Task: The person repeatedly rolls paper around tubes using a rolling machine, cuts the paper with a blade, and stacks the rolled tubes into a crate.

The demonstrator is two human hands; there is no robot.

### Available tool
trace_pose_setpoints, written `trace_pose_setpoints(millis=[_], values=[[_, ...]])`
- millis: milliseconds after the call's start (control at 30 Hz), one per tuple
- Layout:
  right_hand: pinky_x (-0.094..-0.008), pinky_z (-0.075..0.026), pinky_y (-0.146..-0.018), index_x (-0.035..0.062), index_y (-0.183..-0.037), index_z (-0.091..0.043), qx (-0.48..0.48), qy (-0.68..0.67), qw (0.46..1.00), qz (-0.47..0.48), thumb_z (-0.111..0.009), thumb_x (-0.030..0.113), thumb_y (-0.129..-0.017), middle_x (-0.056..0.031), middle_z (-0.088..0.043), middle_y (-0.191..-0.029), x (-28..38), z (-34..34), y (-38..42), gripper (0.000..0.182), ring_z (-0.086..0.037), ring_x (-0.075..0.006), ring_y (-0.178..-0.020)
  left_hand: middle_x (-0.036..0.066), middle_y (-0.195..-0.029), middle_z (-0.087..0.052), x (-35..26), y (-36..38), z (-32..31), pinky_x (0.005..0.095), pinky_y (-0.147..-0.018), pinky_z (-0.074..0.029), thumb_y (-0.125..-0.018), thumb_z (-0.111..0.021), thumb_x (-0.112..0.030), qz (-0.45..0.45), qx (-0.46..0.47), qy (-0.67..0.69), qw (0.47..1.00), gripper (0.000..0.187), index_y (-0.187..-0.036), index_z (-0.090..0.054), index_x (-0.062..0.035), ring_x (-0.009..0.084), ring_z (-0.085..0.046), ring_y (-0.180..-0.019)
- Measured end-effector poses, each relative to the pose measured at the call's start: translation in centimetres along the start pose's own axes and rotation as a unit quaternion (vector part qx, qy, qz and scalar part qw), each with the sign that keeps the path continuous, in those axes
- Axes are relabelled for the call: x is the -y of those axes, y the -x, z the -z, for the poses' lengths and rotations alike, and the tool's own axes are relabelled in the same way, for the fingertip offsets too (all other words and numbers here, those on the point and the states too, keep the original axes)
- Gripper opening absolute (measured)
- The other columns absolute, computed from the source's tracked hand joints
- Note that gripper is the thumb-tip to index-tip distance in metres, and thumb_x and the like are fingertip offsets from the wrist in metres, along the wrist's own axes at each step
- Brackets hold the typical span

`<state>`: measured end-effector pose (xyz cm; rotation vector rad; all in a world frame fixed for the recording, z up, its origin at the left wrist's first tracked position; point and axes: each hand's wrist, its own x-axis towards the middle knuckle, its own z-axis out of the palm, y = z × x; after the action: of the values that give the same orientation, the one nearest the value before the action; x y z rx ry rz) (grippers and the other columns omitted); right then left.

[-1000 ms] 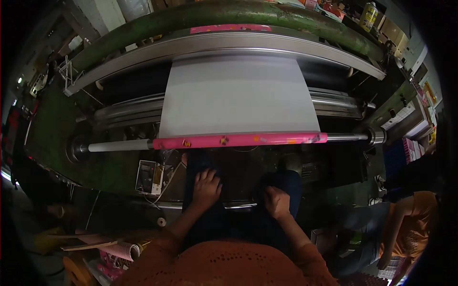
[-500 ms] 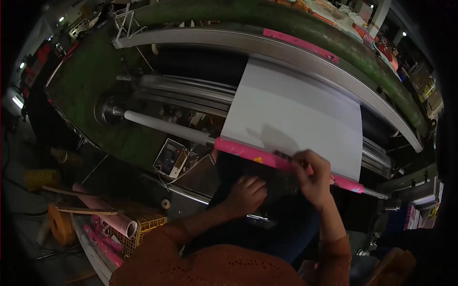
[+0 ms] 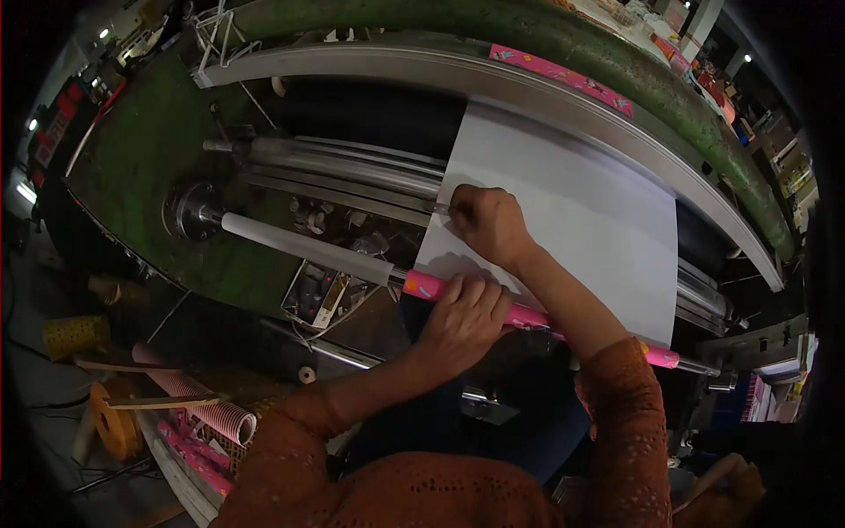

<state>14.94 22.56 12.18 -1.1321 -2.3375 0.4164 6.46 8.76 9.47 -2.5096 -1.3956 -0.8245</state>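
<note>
Garment, upper: rust-orange top [image 3: 440,493], small perforations across the chest. Left sleeve [image 3: 286,449] and right sleeve [image 3: 627,422]: same colour, pale speckled openwork, forearms exposed. Garment, lower: dark blue trousers [image 3: 550,431]. Left hand [image 3: 466,319] and right hand [image 3: 493,227]: ungloved.

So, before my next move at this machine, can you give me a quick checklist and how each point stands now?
1. Left hand steadying the pink patterned roll: ok, fingers over it near its left end.
2. Right hand at the left edge of the white sheet: ok.
3. Small item in the right grip is the one wanted: cannot tell, too small and dark.
4. White sheet smooth: ok where uncovered, no creases visible.
5. Left fingers well away from the sheet's near edge: not ok, they sit right beside it.
6. Right end of the metal shaft locked: cannot tell.
</note>
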Motion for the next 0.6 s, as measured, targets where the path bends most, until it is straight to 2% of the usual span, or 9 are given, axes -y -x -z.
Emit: trace_pose_setpoints(millis=[67, 133, 267, 333, 400, 433, 500, 567, 600], values=[[-0.0452, -0.051, -0.066, 0.0062, -0.081, -0.064, 0.012, -0.001, 1.0, -0.004, -0.062, 0.011, -0.077, -0.0168, -0.065, -0.075, 0.0, 0.2, -0.1, 0.007, -0.063, -0.0373, -0.075, 0.01, -0.099, -0.057, 0.5, -0.3, 0.0, 0.0389, -0.085, -0.042, -0.07, -0.072, -0.037, -0.012, 0.024, 0.0, 1.0, 0.046, -0.097, -0.058, -0.0026, 0.0254, -0.054, -0.093], [-0.045, -0.052, -0.067, 0.0065, -0.08, -0.064, 0.016, 0.012, 1.0, 0.019, -0.062, 0.01, -0.074, -0.0165, -0.065, -0.075, 0.0, -0.1, -0.5, 0.007, -0.064, -0.0367, -0.075, 0.004, -0.086, -0.052, 0.8, -0.6, 0.0, 0.0346, -0.077, -0.039, -0.074, -0.067, -0.038, -0.04, 0.021, -0.028, 0.999, 0.037, -0.092, -0.057, -0.0079, 0.0198, -0.05, -0.086], [-0.0432, -0.054, -0.066, 0.0079, -0.072, -0.068, 0.072, 0.155, 0.979, 0.108, -0.065, 0.011, -0.066, -0.0137, -0.068, -0.076, 0.8, -1.4, -2.8, 0.007, -0.067, -0.0331, -0.075, 0.009, -0.095, -0.058, 1.0, -0.8, 0.4, 0.0394, -0.08, -0.04, -0.074, -0.07, -0.038, -0.037, 0.069, 0.007, 0.997, 0.04, -0.096, -0.058, -0.0065, 0.0257, -0.054, -0.091], [-0.0425, -0.054, -0.066, 0.0086, -0.072, -0.069, 0.092, 0.14, 0.974, 0.152, -0.064, 0.012, -0.069, -0.0136, -0.068, -0.076, 0.9, -0.4, -2.7, 0.007, -0.068, -0.0328, -0.076, 0.01, -0.095, -0.057, 1.0, -0.8, 0.5, 0.0411, -0.081, -0.04, -0.072, -0.073, -0.037, -0.034, 0.087, 0.0, 0.996, 0.043, -0.097, -0.058, -0.0054, 0.0283, -0.054, -0.093], [-0.0422, -0.054, -0.066, 0.0095, -0.072, -0.069, 0.075, 0.175, 0.972, 0.137, -0.061, 0.013, -0.072, -0.0135, -0.068, -0.076, -0.6, 2.3, -0.2, 0.008, -0.068, -0.0323, -0.075, 0.011, -0.096, -0.057, 0.8, -1.0, 0.2, 0.0425, -0.081, -0.04, -0.069, -0.075, -0.033, -0.022, 0.105, -0.026, 0.994, 0.045, -0.098, -0.057, -0.0041, 0.0308, -0.053, -0.094], [-0.0451, -0.053, -0.063, 0.0036, -0.073, -0.063, 0.086, 0.148, 0.976, 0.135, -0.063, 0.009, -0.071, -0.0165, -0.065, -0.073, -2.3, 4.0, 1.7, 0.006, -0.066, -0.0361, -0.072, 0.011, -0.096, -0.057, 0.7, -1.0, 0.3, 0.0423, -0.081, -0.041, -0.071, -0.074, -0.035, -0.029, 0.105, -0.035, 0.993, 0.044, -0.097, -0.056, -0.0052, 0.0301, -0.054, -0.092], [-0.045, -0.052, -0.064, 0.0039, -0.076, -0.061, 0.089, 0.164, 0.973, 0.134, -0.062, 0.011, -0.074, -0.0152, -0.064, -0.074, -6.1, 8.2, 6.3, 0.007, -0.065, -0.0348, -0.073, 0.01, -0.095, -0.056, 0.5, -1.0, 0.4, 0.0421, -0.081, -0.041, -0.072, -0.073, -0.037, -0.043, 0.103, -0.04, 0.993, 0.043, -0.096, -0.055, -0.0063, 0.0294, -0.054, -0.09], [-0.0444, -0.051, -0.066, 0.0048, -0.078, -0.06, 0.118, 0.208, 0.964, 0.113, -0.059, 0.015, -0.078, -0.0138, -0.062, -0.075, -10.8, 12.7, 12.0, 0.01, -0.064, -0.0336, -0.074, 0.011, -0.096, -0.055, 0.5, -1.0, 0.4, 0.0438, -0.079, -0.042, -0.069, -0.076, -0.032, -0.026, 0.106, -0.05, 0.993, 0.045, -0.098, -0.053, -0.0063, 0.031, -0.054, -0.09], [-0.044, -0.051, -0.068, 0.0055, -0.078, -0.059, 0.154, 0.24, 0.956, 0.064, -0.057, 0.02, -0.081, -0.0128, -0.06, -0.076, -13.0, 15.4, 14.9, 0.015, -0.063, -0.0333, -0.076, 0.011, -0.096, -0.055, 0.6, -0.9, 0.2, 0.0438, -0.079, -0.042, -0.069, -0.076, -0.032, -0.034, 0.105, -0.048, 0.993, 0.045, -0.098, -0.053, -0.0063, 0.031, -0.054, -0.09]])
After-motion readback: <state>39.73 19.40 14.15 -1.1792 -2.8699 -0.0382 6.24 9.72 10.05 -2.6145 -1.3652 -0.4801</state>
